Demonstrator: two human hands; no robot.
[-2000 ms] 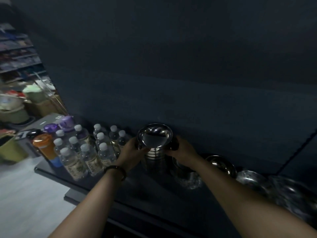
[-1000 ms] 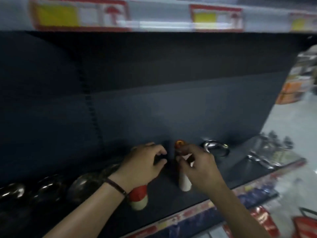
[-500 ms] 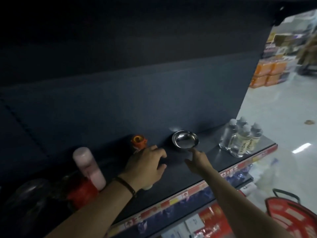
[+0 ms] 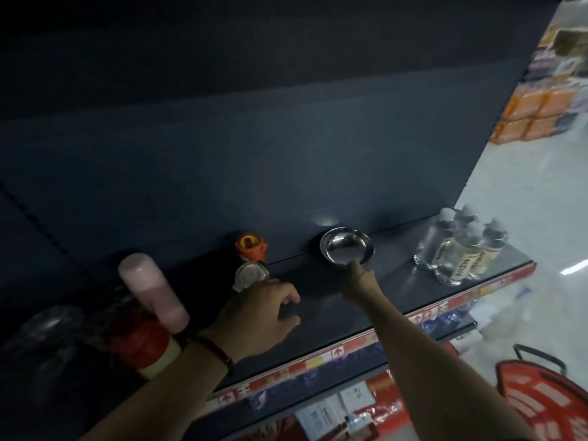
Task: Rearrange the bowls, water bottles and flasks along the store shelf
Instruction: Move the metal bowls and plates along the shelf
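Note:
A small steel bowl (image 4: pixel 346 248) sits at the back of the dark shelf (image 4: pixel 397 291). My right hand (image 4: pixel 361 281) reaches to it, fingertips pinched on its near rim. My left hand (image 4: pixel 261 316) hovers over the shelf with fingers apart, holding nothing, just in front of a silver-lidded flask (image 4: pixel 250 274). Behind that stands an orange-lidded flask (image 4: pixel 251 246). A pink flask (image 4: pixel 152 291) and a red and cream flask (image 4: pixel 148 350) stand further left. Several water bottles (image 4: pixel 458 246) are grouped at the shelf's right end.
Dim steel bowls (image 4: pixel 47 329) lie at the far left, hard to make out. A red-and-white price strip (image 4: pixel 318 361) runs along the shelf's front edge. A red shopping basket (image 4: pixel 547 399) sits on the floor at lower right. Orange boxes (image 4: pixel 534 113) are stacked down the aisle.
My view swung right along the shelf, from the stacked bowls to the flasks. My right hand has reached forward onto the bowl's rim. My left hand has let go of the flask.

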